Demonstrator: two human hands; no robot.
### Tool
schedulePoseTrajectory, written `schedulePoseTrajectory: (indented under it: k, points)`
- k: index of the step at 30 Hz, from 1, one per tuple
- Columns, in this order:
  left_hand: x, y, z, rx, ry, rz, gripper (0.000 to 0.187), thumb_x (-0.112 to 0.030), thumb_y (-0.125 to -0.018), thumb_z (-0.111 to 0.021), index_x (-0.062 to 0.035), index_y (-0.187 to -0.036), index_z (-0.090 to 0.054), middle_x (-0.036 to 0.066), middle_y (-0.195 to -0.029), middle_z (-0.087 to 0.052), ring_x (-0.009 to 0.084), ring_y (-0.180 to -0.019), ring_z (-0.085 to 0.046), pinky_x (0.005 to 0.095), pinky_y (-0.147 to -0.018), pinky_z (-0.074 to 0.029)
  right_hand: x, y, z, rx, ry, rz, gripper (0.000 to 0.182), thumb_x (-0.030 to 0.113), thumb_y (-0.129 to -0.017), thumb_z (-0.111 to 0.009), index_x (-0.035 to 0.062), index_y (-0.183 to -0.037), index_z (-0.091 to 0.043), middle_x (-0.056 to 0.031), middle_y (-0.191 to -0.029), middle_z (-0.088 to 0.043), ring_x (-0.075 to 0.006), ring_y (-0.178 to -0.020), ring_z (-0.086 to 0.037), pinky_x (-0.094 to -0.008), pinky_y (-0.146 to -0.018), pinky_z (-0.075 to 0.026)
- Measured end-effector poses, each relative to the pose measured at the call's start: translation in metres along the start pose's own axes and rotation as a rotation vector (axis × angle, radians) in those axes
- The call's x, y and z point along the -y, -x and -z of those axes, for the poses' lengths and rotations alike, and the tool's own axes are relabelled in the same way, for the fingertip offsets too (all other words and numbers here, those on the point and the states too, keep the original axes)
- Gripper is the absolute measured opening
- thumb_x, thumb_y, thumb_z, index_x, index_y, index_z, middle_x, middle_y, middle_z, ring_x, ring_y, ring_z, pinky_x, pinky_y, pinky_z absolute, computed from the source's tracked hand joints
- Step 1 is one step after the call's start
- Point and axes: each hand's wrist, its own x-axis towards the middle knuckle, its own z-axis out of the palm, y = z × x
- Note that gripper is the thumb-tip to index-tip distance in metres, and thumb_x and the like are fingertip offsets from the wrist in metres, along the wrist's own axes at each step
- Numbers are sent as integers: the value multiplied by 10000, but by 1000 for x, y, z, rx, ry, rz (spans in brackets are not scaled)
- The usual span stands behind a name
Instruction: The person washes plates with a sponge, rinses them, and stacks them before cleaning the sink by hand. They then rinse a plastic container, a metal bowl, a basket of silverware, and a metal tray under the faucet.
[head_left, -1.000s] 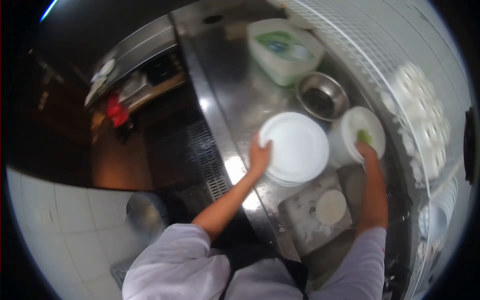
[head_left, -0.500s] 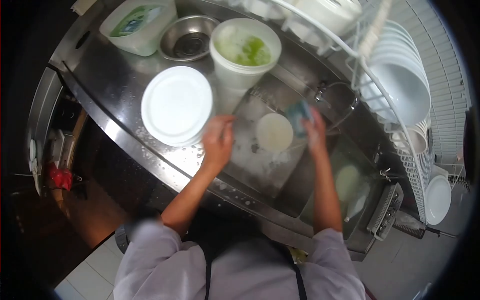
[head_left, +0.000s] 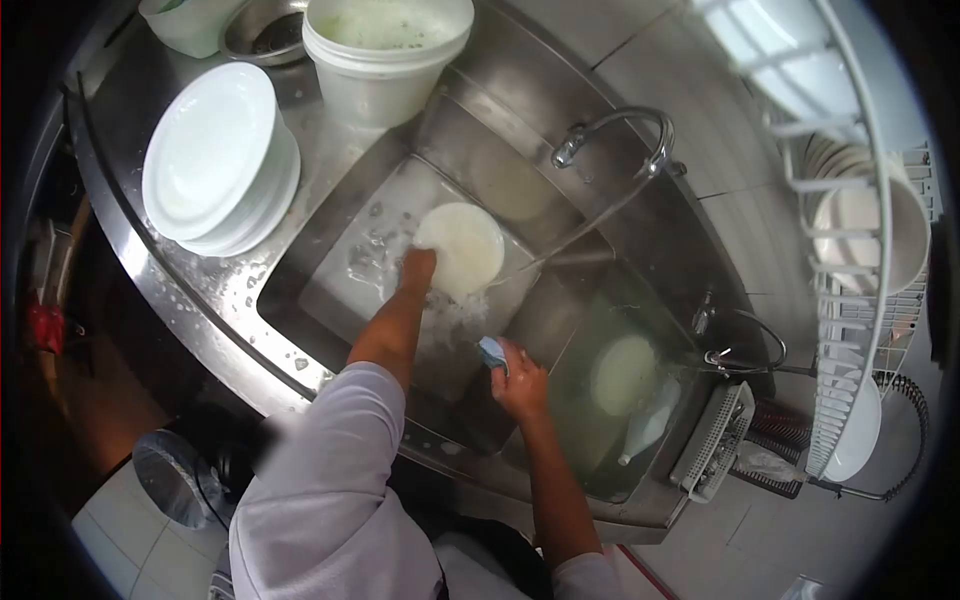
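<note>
A round white plate (head_left: pixel 462 248) is in the left sink basin, where foam lies around it. My left hand (head_left: pixel 420 268) is closed on the plate's near-left edge; its fingertips are hidden. Lower and to the right, my right hand (head_left: pixel 522 382) grips a blue sponge (head_left: pixel 493 353), held over the near side of the basin and apart from the plate. A stack of white plates (head_left: pixel 212 150) stands on the steel counter to the left, its top plate facing up.
Behind the basin are a white bucket (head_left: pixel 385 75) and a metal bowl (head_left: pixel 262 35). A curved tap (head_left: pixel 630 115) reaches over the sink. The right basin holds greenish water with a pale plate (head_left: pixel 624 375) in it. A dish rack (head_left: pixel 870 200) hangs on the right.
The view has shifted toward the right basin. My left hand has gone from beside the plate stack to the plate in the sink. My right hand has drawn the sponge back toward me.
</note>
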Motion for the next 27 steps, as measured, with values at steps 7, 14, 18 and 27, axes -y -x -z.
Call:
schedulePoseTrajectory:
  k: [7, 14, 18, 27]
  points:
    - [-26, 50, -13, -126, 274, 253, 416, -181, -738, -736, 105, -1030, -658, 286, -959, -695, 388, -916, -694, 452, -759, -527, -12, 3, -4, -197, -143, -72, 431, 137, -780, -600, 69, -1205, -622, -168, -1069, -688, -383, -888, -678, -467, -762, -559]
    - [-124, 102, -34, -99, 354, 338, 336, -101, -761, -644, 120, -1013, -647, 323, -972, -678, 437, -949, -680, 469, -816, -520, -5, 1, 3, -367, -266, -176, 431, 84, -769, -599, 50, -1198, -624, -199, -1064, -684, -407, -955, -664, -459, -853, -532]
    - [-155, 152, 22, -79, 342, 271, 318, -113, -794, -647, 107, -1024, -650, 308, -986, -684, 438, -973, -676, 468, -826, -516, 1, 6, 2, -418, -216, -273, 451, 119, -777, -625, 79, -1226, -611, -177, -1096, -681, -398, -971, -661, -483, -845, -531]
    - [-168, 234, 217, -108, 372, -123, 442, -342, -964, -606, 94, -985, -675, 284, -851, -689, 440, -828, -671, 476, -748, -493, 51, -56, -10, -402, -35, -173, 492, 214, -885, -632, 64, -1341, -521, -229, -1361, -529, -432, -1240, -502, -490, -1047, -406]
